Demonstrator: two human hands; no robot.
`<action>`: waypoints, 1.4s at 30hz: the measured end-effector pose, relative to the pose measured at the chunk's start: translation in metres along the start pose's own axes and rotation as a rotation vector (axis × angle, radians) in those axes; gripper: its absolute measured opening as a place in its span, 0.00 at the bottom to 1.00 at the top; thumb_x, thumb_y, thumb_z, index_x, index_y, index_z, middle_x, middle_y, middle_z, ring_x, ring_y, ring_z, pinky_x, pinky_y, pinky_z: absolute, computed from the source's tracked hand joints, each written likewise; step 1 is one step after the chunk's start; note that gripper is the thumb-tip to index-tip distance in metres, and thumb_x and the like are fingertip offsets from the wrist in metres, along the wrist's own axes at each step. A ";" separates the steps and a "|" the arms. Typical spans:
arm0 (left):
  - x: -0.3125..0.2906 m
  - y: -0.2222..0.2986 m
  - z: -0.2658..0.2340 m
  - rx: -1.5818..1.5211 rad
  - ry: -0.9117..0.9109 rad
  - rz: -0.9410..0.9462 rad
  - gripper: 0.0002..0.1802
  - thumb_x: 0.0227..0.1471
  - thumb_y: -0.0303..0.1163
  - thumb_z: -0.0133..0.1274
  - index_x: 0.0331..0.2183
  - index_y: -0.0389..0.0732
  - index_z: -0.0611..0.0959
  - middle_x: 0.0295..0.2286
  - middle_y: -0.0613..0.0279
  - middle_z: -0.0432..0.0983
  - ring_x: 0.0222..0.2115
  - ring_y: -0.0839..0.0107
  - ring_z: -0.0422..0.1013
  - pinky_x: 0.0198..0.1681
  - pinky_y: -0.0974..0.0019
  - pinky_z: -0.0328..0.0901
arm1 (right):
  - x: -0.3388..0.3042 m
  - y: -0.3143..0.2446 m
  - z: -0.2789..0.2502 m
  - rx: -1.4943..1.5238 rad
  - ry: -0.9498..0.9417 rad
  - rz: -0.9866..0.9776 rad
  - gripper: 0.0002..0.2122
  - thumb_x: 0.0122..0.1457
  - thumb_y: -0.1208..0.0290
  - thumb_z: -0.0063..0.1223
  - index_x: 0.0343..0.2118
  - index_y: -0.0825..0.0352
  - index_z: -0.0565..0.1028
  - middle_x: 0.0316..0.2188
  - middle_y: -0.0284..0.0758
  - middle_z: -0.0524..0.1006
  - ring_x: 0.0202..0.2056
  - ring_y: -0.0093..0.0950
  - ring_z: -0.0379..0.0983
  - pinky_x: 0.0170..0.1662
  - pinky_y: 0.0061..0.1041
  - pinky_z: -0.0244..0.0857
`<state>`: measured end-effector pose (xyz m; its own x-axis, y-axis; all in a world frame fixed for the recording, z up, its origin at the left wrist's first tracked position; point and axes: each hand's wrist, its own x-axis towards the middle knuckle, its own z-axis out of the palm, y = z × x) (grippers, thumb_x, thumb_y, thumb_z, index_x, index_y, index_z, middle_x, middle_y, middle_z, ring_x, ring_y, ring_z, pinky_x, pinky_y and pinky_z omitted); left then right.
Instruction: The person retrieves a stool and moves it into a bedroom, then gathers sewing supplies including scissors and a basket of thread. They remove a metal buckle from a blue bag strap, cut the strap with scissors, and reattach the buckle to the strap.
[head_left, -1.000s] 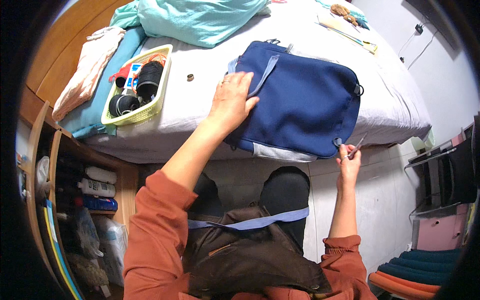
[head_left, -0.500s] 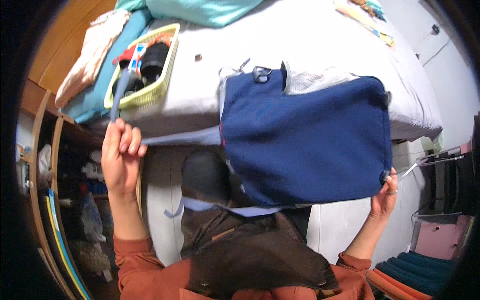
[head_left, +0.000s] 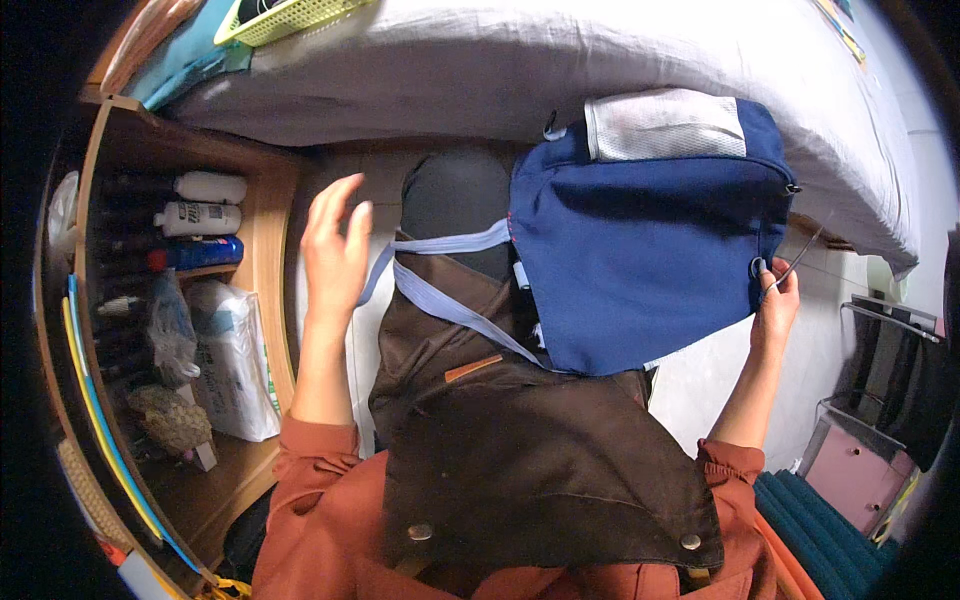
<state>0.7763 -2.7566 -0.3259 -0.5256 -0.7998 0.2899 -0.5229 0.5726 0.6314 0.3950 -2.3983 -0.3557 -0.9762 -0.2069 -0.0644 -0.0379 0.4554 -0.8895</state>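
A navy blue cloth bag (head_left: 650,250) hangs spread out over my lap, between me and the bed. Along its top runs a whitish mesh pocket (head_left: 665,125). From its left edge, pale blue straps (head_left: 450,298) trail across my dark brown apron (head_left: 540,450). My right hand (head_left: 775,300) pinches the bag's lower right edge beside a small ring, with a thin cord at the fingers. To the left of the straps, my left hand (head_left: 335,235) is raised with its fingers apart, holding nothing; one strap end hangs close behind its wrist.
Ahead stands a bed with a pale sheet (head_left: 400,90), a yellow-green basket (head_left: 290,25) on its corner. At left is an open wooden shelf (head_left: 270,330) with bottles and a plastic-wrapped pack (head_left: 230,355). Lower right are a pink panel (head_left: 860,470) and dark teal padding (head_left: 820,530).
My left hand has let go of the strap and opened. The bag has come off the bed's edge, tilted, its strap dropping toward my lap. The view has turned downward.
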 end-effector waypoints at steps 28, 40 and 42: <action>0.036 0.118 0.039 -1.587 -0.512 -0.510 0.06 0.54 0.32 0.41 0.31 0.40 0.69 0.22 0.65 0.66 0.26 0.74 0.66 0.34 0.64 0.67 | -0.190 -0.097 0.139 -0.119 -0.270 -0.720 0.32 0.24 0.66 0.69 0.33 0.66 0.60 0.39 0.43 0.65 0.37 0.39 0.62 0.40 0.35 0.55; 0.080 0.148 -0.034 -1.288 -0.416 0.153 0.08 0.53 0.34 0.44 0.34 0.40 0.70 0.24 0.66 0.70 0.26 0.79 0.68 0.34 0.75 0.65 | -0.141 -0.189 0.064 0.821 -0.711 -0.072 0.13 0.39 0.70 0.54 0.28 0.63 0.64 0.27 0.31 0.68 0.30 0.21 0.66 0.37 0.20 0.61; 0.090 0.159 -0.063 -1.217 -0.343 0.294 0.09 0.52 0.35 0.45 0.34 0.41 0.71 0.24 0.67 0.71 0.27 0.80 0.68 0.34 0.76 0.65 | -0.143 -0.220 0.059 0.984 -0.819 -0.112 0.20 0.43 0.67 0.50 0.40 0.71 0.66 0.38 0.43 0.71 0.40 0.32 0.68 0.47 0.30 0.61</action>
<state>0.6882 -2.7485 -0.1541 -0.7547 -0.4822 0.4449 0.4871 0.0424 0.8723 0.5555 -2.5194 -0.1777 -0.5493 -0.8312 0.0860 0.4042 -0.3544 -0.8432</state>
